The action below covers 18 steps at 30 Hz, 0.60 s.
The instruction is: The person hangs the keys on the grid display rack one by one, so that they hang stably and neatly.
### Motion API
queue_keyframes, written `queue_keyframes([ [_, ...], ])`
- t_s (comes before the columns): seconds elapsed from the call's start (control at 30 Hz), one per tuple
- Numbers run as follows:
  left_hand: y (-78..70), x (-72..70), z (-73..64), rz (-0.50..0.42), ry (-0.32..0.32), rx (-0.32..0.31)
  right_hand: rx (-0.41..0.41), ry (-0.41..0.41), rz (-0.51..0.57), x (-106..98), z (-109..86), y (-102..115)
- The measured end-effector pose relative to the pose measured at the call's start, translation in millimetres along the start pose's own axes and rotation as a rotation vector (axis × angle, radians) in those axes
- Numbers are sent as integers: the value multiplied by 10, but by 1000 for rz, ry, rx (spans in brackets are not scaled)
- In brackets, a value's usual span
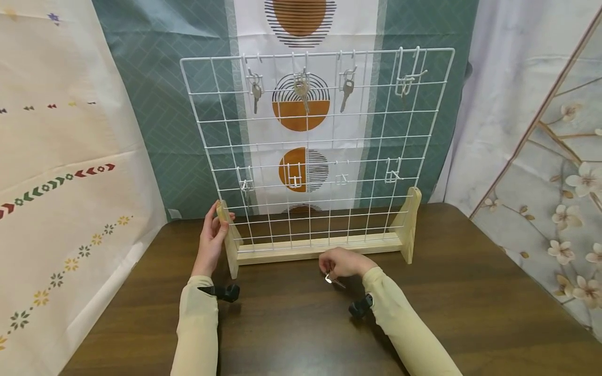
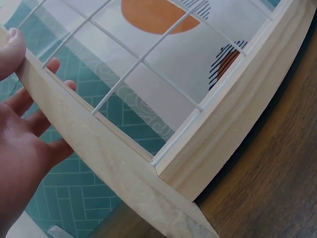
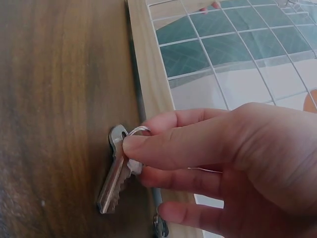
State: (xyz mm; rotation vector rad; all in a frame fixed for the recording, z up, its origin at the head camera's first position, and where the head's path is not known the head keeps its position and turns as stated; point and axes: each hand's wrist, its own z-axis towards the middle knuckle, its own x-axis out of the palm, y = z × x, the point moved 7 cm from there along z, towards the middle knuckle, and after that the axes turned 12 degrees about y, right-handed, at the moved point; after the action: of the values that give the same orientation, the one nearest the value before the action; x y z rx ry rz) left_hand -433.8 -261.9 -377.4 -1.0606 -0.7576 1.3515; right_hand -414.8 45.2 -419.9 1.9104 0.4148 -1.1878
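My left hand [image 1: 208, 246] grips the left wooden upright [image 1: 230, 248] of a stand that bears a white wire grid [image 1: 307, 143]. In the left wrist view its thumb and fingers lie on opposite sides of that wooden upright [image 2: 101, 148]. Low in front of the stand's base bar, my right hand [image 1: 347, 262] pinches a small metal ring [image 3: 140, 130] between thumb and fingers. A silver key [image 3: 113, 181] with a toothed edge hangs from the ring, over the brown table. Another small metal piece [image 3: 160, 226] shows below the fingers; its kind is unclear.
Along the grid's top row, keys hang on hooks, among them a left key [image 1: 256, 94], a middle key [image 1: 301, 89] and a right key [image 1: 347, 91]. Several hooks, such as one white hook [image 1: 294, 180], sit on a lower row. Patterned cloths [image 1: 131, 99] surround the table [image 1: 282, 324].
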Motion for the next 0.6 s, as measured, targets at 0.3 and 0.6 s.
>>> queue_keyframes([
  [0.3, -186, 79, -72, -22, 12, -11, 28, 19, -70, -57, -62, 16],
  [0.6, -207, 80, -71, -21, 10, -11, 19, -32, -85, -327, -279, 215],
])
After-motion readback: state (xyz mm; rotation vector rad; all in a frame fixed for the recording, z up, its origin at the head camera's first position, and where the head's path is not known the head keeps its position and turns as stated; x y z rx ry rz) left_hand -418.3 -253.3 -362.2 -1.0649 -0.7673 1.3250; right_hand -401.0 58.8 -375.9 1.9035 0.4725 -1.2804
